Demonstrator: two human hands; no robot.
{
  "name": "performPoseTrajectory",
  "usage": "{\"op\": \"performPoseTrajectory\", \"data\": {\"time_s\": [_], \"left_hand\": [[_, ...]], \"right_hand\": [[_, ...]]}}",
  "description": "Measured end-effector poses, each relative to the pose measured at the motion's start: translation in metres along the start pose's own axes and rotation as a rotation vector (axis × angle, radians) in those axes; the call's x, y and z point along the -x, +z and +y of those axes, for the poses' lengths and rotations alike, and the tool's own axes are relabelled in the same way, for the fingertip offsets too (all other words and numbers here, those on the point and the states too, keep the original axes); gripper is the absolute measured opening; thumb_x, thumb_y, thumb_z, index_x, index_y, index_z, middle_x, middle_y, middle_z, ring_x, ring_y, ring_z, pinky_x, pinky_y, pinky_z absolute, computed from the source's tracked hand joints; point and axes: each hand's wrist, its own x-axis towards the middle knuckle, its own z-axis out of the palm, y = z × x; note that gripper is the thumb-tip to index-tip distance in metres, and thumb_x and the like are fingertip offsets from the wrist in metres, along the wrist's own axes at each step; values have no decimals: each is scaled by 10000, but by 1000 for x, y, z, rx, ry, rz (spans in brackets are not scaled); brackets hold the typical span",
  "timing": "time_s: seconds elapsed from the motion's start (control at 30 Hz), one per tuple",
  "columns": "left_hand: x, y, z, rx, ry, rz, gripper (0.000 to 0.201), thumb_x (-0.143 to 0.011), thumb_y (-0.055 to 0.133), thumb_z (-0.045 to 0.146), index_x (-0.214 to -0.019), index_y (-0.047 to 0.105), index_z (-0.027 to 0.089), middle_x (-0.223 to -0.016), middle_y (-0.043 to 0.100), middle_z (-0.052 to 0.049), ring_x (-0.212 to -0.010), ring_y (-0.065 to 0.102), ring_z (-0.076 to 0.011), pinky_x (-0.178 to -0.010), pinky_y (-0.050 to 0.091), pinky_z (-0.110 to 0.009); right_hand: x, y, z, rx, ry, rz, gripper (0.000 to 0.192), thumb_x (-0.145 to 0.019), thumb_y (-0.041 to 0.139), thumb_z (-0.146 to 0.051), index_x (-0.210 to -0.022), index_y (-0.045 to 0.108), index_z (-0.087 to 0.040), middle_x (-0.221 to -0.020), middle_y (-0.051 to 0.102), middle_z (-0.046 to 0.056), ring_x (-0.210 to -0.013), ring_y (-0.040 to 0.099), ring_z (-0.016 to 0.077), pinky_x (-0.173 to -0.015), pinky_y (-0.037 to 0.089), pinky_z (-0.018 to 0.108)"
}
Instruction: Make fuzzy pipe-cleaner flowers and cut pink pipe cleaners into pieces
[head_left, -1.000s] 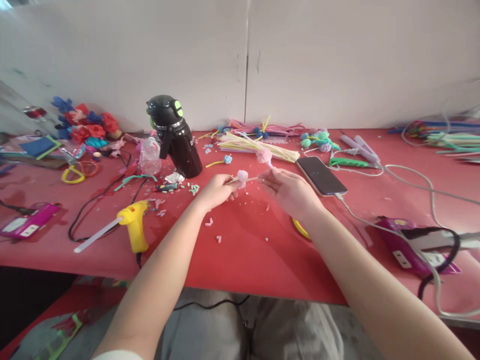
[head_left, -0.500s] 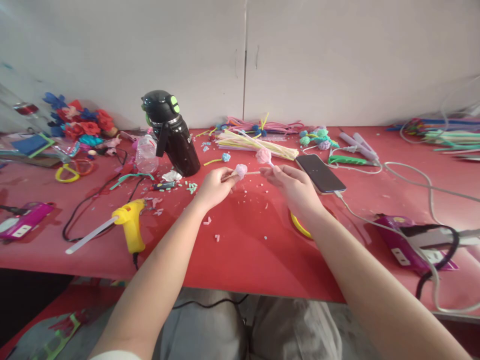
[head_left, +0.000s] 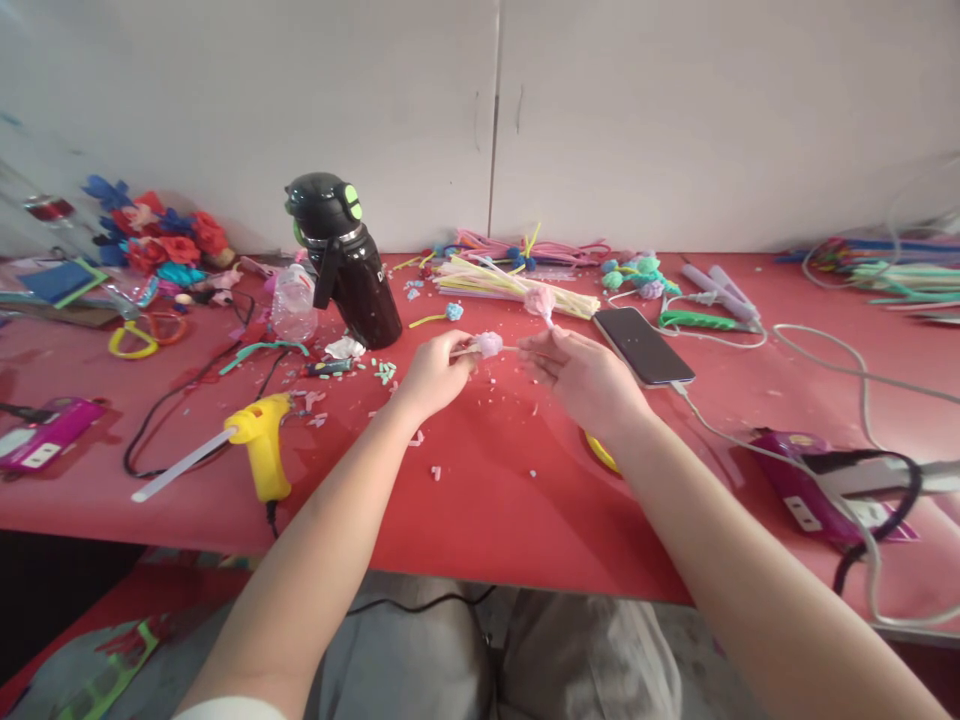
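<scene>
My left hand (head_left: pixel 437 376) pinches a pale pipe cleaner with a small fuzzy lilac ball (head_left: pixel 490 344) on it, just past the fingertips. Between thumb and forefinger my right hand (head_left: pixel 589 375) holds a pink pipe-cleaner ball (head_left: pixel 538 299) upright on its short lilac stem. A thin pale strand runs from the lilac ball to my right fingers; where it ends is hidden. Both hands hover over the red table (head_left: pixel 480 520), close together, with small fluffy clippings below. Under my right wrist part of a yellow ring-shaped handle (head_left: pixel 602 453) shows.
Behind the hands lies a bundle of pale pipe cleaners (head_left: pixel 487 283). A black bottle (head_left: pixel 360 285) and a yellow glue gun (head_left: pixel 262 445) are on the left. On the right are a phone (head_left: pixel 643 345) with its cable, a green-handled tool (head_left: pixel 697 320) and a purple power strip (head_left: pixel 795 480).
Both balls have shifted slightly right in view. My right hand's lower fingers have loosened and spread a little, while its thumb and forefinger keep the pink ball's stem.
</scene>
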Motion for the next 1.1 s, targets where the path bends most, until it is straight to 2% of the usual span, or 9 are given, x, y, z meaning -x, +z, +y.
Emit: {"op": "performPoseTrajectory", "data": {"time_s": [0.1, 0.17, 0.23, 0.33, 0.5, 0.67, 0.87, 1.0, 1.1], "left_hand": [[-4, -2, -7, 20, -23, 36, 208, -924, 658, 368, -1007, 703, 182, -812, 732, -51, -752, 698, -215, -726, 508, -329], [-6, -4, -10, 34, -29, 69, 221, -916, 674, 389, -993, 699, 183, -830, 743, -58, -776, 707, -224, -751, 517, -338], [-7, -6, -10, 35, -22, 112, 257, -902, 695, 418, -992, 702, 177, -882, 761, -74, -845, 721, -240, -794, 519, -346], [-5, -7, -6, 38, -17, 149, 301, -890, 703, 454, -991, 706, 170, -895, 761, -79, -857, 714, -240, -802, 505, -341], [-4, -5, -1, 72, -22, 134, 372, -878, 698, 537, -966, 696, 175, -811, 725, -54, -755, 677, -214, -736, 490, -324], [-4, -5, 0, 67, -18, 134, 373, -876, 705, 528, -976, 703, 169, -822, 732, -58, -763, 678, -212, -752, 496, -325], [-1, -5, 4, 87, -28, 128, 381, -870, 713, 540, -970, 696, 173, -803, 712, -47, -714, 651, -194, -702, 490, -317], [-2, -4, 2, 90, -24, 120, 362, -877, 709, 533, -959, 689, 181, -775, 698, -38, -691, 642, -186, -705, 496, -319], [-2, -3, 0, 98, -29, 102, 333, -886, 707, 496, -997, 688, 183, -812, 721, -50, -741, 677, -205, -734, 513, -326]], "right_hand": [[-3, -8, -7, 70, -107, 115, 199, -852, 732, -372, -730, 687, -222, -603, 585, -16, -657, 625, 143, -746, 555, 285], [-4, -16, -11, 307, -238, 218, 256, -869, 699, -397, -683, 673, -223, -500, 444, -44, -582, 556, 152, -728, 538, 319], [-6, -23, -11, 650, -377, 259, 261, -866, 685, -396, -679, 692, -214, -561, 551, -5, -642, 596, 184, -759, 526, 360], [-7, -29, -4, 991, -478, 176, 196, -854, 660, -360, -772, 748, -205, -878, 756, 84, -819, 674, 244, -794, 513, 390], [-7, -24, 10, 1109, -444, 87, 238, -907, 610, -382, -835, 772, -224, -926, 790, 89, -823, 686, 255, -808, 513, 400], [-8, -30, 4, 1250, -470, 79, 209, -881, 659, -372, -936, 786, -215, -981, 776, 98, -814, 657, 248, -802, 500, 400], [-16, -52, -5, 1629, -385, 95, 134, -824, 731, -328, -779, 782, -213, -828, 683, 95, -805, 615, 268, -742, 442, 388], [-18, -57, -6, 1627, -315, 124, 112, -779, 693, -175, -735, 781, -230, -847, 694, 88, -796, 620, 252, -714, 428, 365], [-16, -52, -9, 1507, -355, 197, 102, -765, 685, -181, -731, 774, -219, -842, 719, 95, -769, 618, 246, -712, 446, 368]]}}
